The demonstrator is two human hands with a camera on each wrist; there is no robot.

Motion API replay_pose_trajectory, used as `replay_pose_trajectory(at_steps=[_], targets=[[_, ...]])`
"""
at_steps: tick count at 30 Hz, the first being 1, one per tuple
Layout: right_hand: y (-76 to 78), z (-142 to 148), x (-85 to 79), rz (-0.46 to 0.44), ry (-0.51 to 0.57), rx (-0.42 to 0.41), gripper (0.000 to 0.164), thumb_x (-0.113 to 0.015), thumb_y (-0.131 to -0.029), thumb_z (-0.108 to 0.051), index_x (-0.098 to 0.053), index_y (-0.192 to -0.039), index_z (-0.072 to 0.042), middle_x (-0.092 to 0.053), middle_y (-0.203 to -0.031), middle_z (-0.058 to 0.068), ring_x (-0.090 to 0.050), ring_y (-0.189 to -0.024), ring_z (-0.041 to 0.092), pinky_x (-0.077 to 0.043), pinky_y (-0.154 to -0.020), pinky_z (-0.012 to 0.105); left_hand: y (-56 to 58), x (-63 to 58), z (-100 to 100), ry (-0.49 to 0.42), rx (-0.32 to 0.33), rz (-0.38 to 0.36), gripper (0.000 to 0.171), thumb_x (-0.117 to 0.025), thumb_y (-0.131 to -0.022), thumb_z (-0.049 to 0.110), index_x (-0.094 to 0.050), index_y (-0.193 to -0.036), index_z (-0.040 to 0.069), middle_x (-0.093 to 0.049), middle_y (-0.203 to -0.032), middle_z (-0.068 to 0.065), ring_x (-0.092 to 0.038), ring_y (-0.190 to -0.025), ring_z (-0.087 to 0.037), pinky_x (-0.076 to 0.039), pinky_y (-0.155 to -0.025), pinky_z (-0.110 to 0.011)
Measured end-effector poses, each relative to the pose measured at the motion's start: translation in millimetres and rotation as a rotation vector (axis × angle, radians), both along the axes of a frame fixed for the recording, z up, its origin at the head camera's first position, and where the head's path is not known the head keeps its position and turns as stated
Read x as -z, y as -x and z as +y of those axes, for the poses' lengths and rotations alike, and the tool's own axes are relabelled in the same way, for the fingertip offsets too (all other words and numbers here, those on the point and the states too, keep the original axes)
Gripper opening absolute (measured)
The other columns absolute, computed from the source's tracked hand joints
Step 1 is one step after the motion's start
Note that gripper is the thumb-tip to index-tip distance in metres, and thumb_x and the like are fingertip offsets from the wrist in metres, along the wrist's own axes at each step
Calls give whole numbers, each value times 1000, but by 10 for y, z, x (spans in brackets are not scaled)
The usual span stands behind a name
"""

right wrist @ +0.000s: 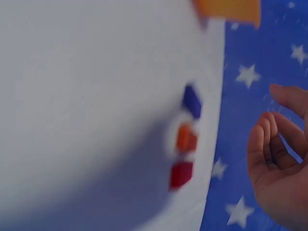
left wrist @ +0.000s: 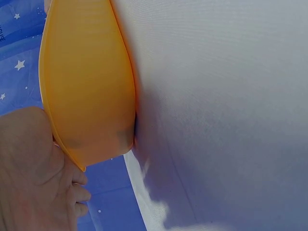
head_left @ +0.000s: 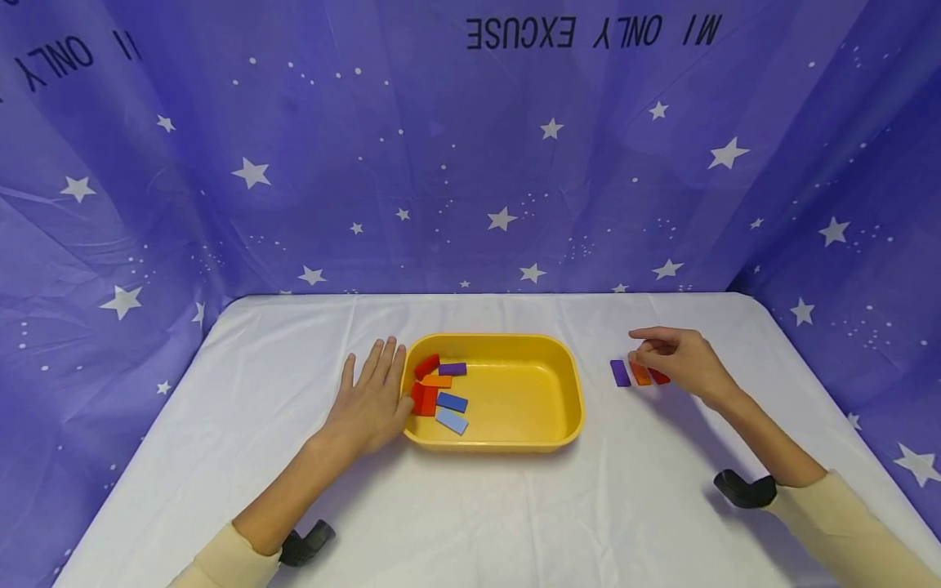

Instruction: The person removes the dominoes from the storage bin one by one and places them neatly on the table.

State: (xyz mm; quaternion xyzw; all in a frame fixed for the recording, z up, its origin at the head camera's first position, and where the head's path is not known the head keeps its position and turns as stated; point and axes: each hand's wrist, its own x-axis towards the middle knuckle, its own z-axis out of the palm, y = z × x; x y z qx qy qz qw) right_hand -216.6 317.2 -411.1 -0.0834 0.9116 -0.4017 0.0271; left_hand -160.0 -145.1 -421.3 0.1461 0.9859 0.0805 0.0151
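Nearest, at the lower edge of the head view, are the person's 2 pale sleeves (head_left: 228, 559), each with a black device (head_left: 744, 490) beside the wrist. Beyond them, the left hand (head_left: 367, 412) rests against the left end of a yellow tray (head_left: 492, 447) on the white-covered table (head_left: 500, 506); its grip is apart, the fingers straight and spread, the thumb over the rim. Inside the tray, gathered toward that end, lie a light blue block (head_left: 452, 420), a blue block (head_left: 452, 402), 3 red blocks (head_left: 430, 401), an orange block (head_left: 437, 381) and a purple block (head_left: 452, 369).

Well to the right of the tray, the right hand (head_left: 680, 363) hovers with bent fingers, its grip clamped on nothing. Below it, 3 blocks form a row on the table: a purple piece (head_left: 621, 373), then an orange piece (head_left: 641, 373) and a red piece (head_left: 660, 377), these last 2 partly hidden by the fingers. The right wrist view shows all 3, blurred, with the hand clear of them. Farthest back hangs a blue-violet curtain (head_left: 441, 245) with white stars and black lettering.
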Motion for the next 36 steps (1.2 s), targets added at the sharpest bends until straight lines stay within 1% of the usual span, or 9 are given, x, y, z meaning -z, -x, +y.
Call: replay_pose_trajectory(at_steps=[1, 3, 5, 10, 13, 19, 25, 32, 36], targets=[[4, -61, -20, -9, 37, -12, 49, -74, -91, -27, -64, -129, 2, -70, -93, 13, -62, -83, 34, -51, -61, 24, 1, 1, 0, 1, 0, 1, 71, -43, -99, 30, -20, -156, -5, -14, -163, -22, -6, -151, -37, 1, -116, -62], [7, -192, -65, -32, 99, -38, 47, -75, -91, -26, -65, -128, 1, -70, -95, 14, -64, -85, 34, -53, -63, 24, 5, 4, 1, 0, 1, 0, 71, -43, -99, 30, -20, -156, -5, -14, -163, -22, -6, -151, -37, 1, -116, -62], [2, -330, -119, -62, 156, -62, 45, -75, -91, -24, -66, -128, -2, -71, -97, 13, -65, -83, 30, -50, -57, 24, 8, 8, 0, 0, 1, 0, 71, -44, -99, 30, -20, -156, -5, -14, -163, -22, -6, -151, -37, 0, -116, -62], [-14, -679, -236, -81, 272, -157, 41, -76, -90, -16, -67, -126, 1, -71, -106, 16, -68, -88, 15, -55, -71, 22, 16, 12, -1, 3, -3, -1, 71, -44, -99, 30, -20, -156, -5, -13, -164, -21, -6, -151, -37, 1, -116, -62], [-12, -876, -261, -82, 314, -217, 41, -75, -90, -12, -66, -126, 4, -69, -111, 22, -68, -95, 18, -55, -83, 25, 18, 11, 1, 5, -7, -3, 71, -44, -99, 30, -19, -156, -5, -13, -164, -21, -5, -151, -37, 3, -116, -62], [20, -1231, -231, -105, 320, -286, 39, -75, -90, -13, -67, -124, 4, -69, -111, 21, -68, -96, 23, -55, -85, 27, 16, 11, 8, 1, -1, -6, 71, -44, -99, 30, -20, -156, -5, -13, -163, -22, -6, -151, -37, 2, -116, -62], [99, -1522, -143, -72, 305, -337, 36, -73, -92, -14, -68, -123, 4, -71, -109, 16, -68, -95, 23, -56, -85, 29, 11, 1, 7, -4, -1, -7, 71, -44, -100, 30, -19, -156, -6, -13, -163, -22, -5, -151, -37, 2, -116, -62], [187, -1771, -32, -71, 300, -361, 32, -71, -93, -10, -69, -122, 4, -69, -115, 21, -68, -96, 22, -55, -87, 30, 5, -6, 3, -9, -3, -8, 70, -43, -100, 30, -20, -156, -6, -14, -163, -22, -5, -151, -37, 3, -116, -61], [197, -1890, 3, -91, 274, -385, 32, -71, -93, -11, -69, -122, 3, -70, -114, 19, -67, -96, 20, -55, -88, 31, 2, -8, 1, -3, -1, -6, 70, -43, -100, 30, -20, -156, -6, -14, -163, -22, -6, -151, -37, 2, -116, -62]])
